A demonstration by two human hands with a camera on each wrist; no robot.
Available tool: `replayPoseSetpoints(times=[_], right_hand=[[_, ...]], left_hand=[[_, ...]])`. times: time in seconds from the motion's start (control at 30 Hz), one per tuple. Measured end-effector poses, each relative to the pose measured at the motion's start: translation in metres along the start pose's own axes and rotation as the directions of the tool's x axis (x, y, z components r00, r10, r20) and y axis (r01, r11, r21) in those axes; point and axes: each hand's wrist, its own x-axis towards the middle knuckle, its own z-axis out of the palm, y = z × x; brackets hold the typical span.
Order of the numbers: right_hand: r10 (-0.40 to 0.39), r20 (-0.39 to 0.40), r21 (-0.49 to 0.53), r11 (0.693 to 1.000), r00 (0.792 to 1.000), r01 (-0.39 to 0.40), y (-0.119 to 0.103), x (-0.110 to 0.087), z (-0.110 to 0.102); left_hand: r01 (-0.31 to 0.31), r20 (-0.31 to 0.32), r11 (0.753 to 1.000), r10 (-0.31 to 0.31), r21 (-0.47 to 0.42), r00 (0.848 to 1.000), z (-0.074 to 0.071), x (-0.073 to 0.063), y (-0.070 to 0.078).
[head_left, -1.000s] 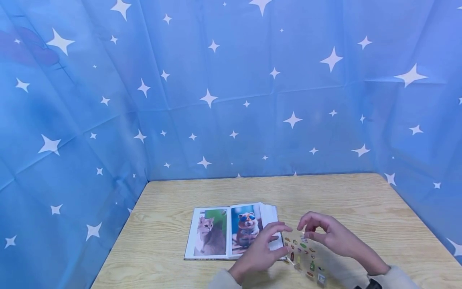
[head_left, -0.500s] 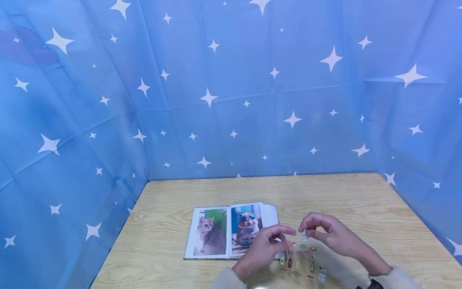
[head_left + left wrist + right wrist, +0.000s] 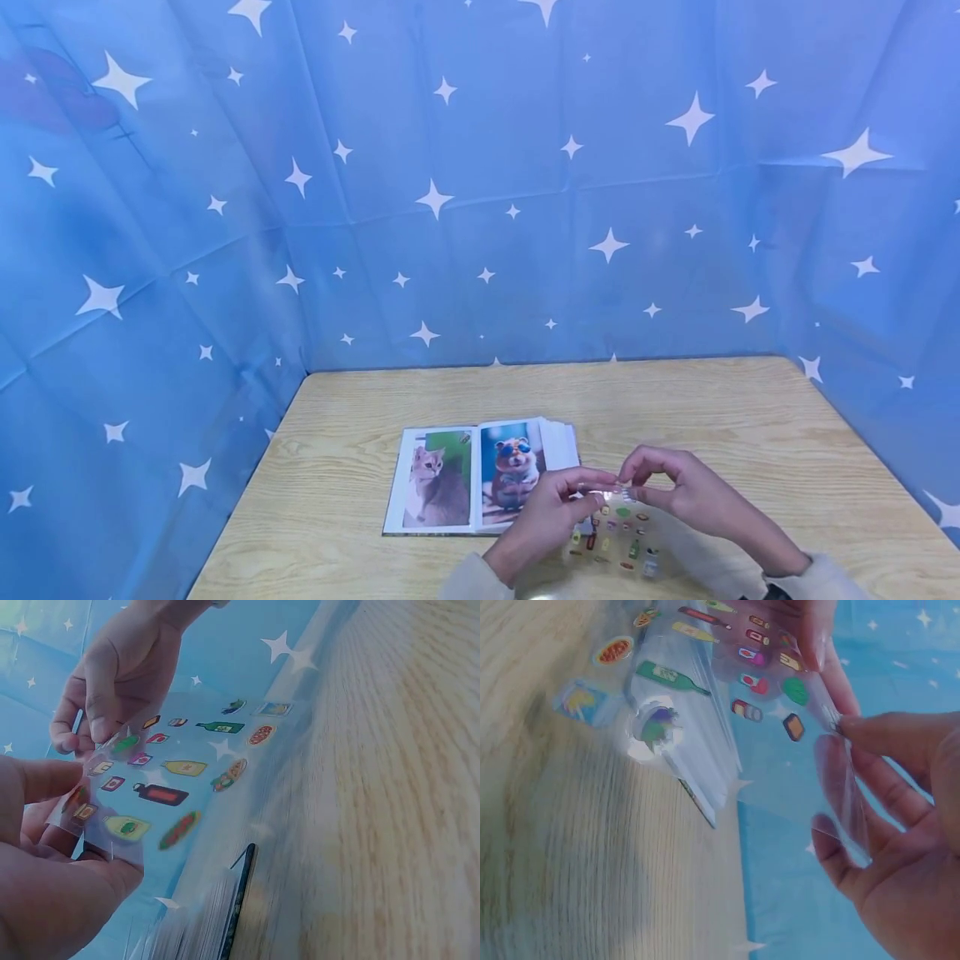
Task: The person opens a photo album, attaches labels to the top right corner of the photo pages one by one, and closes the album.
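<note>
A clear sticker sheet (image 3: 611, 542) printed with small bottles and foods is held up between both hands over the table. My left hand (image 3: 547, 508) pinches its left part between thumb and fingers, as the left wrist view shows with the stickers (image 3: 161, 793) facing the camera. My right hand (image 3: 690, 492) pinches the top edge; in the right wrist view its thumb presses on the film and its fingers (image 3: 829, 847) show through behind. The fingertips of both hands are close together. An open photo album (image 3: 560, 454) lies just left of the sheet, partly covered by my left hand.
The album shows a cat photo (image 3: 438, 492) and a photo of a hamster in sunglasses (image 3: 512, 479). Both lie on a wood-grain table (image 3: 360, 408). A blue curtain (image 3: 495, 250) with white stars hangs behind and along the sides.
My left fingers have come up to the right hand's fingertips. The sheet's lower part has swung a little to the left. The album stays in place.
</note>
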Motion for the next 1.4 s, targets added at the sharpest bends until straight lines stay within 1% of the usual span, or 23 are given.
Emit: replayPoseSetpoints(times=[0.07, 0.27, 0.37, 0.43, 0.63, 0.8, 1.07, 1.27, 1.4], right_hand=[[-0.007, -0.007, -0.031, 1.000, 1.000, 0.007, 0.0009, -0.0004, 0.0019], [-0.088, -0.069, -0.160, 0.984, 0.994, 0.076, 0.0039, -0.0015, 0.0056], [-0.106, -0.089, -0.202, 0.976, 0.990, 0.086, 0.0034, -0.0018, 0.0064], [-0.108, -0.092, -0.212, 0.973, 0.990, 0.087, 0.0026, -0.0015, 0.0066], [-0.117, -0.096, -0.226, 0.970, 0.988, 0.093, 0.0003, 0.0004, 0.0074], [-0.129, -0.097, -0.220, 0.970, 0.987, 0.105, 0.0012, 0.0014, 0.0086], [-0.117, -0.092, -0.208, 0.974, 0.989, 0.096, 0.0012, 0.0018, 0.0077], [-0.119, -0.100, -0.210, 0.973, 0.988, 0.096, 0.0020, 0.0013, 0.0080], [-0.128, -0.107, -0.201, 0.974, 0.986, 0.105, 0.0033, 0.0009, 0.0084]], left_hand=[[0.011, -0.006, 1.000, -0.011, -0.006, 1.000, 0.0003, -0.0002, 0.0006], [0.051, -0.012, 0.999, -0.051, -0.001, 0.999, 0.0012, -0.0013, 0.0024], [0.056, -0.012, 0.998, -0.056, 0.001, 0.998, 0.0012, -0.0017, 0.0034], [0.048, -0.011, 0.999, -0.048, -0.003, 0.999, 0.0008, -0.0017, 0.0038], [0.030, -0.006, 1.000, -0.031, -0.005, 1.000, 0.0000, -0.0013, 0.0038], [0.042, -0.002, 0.999, -0.042, -0.005, 0.999, -0.0006, -0.0011, 0.0032], [0.049, -0.005, 0.999, -0.049, -0.012, 0.999, -0.0001, -0.0014, 0.0034], [0.068, -0.019, 0.998, -0.068, -0.009, 0.997, 0.0009, -0.0015, 0.0051], [0.067, -0.029, 0.998, -0.067, -0.002, 0.997, 0.0018, -0.0009, 0.0049]])
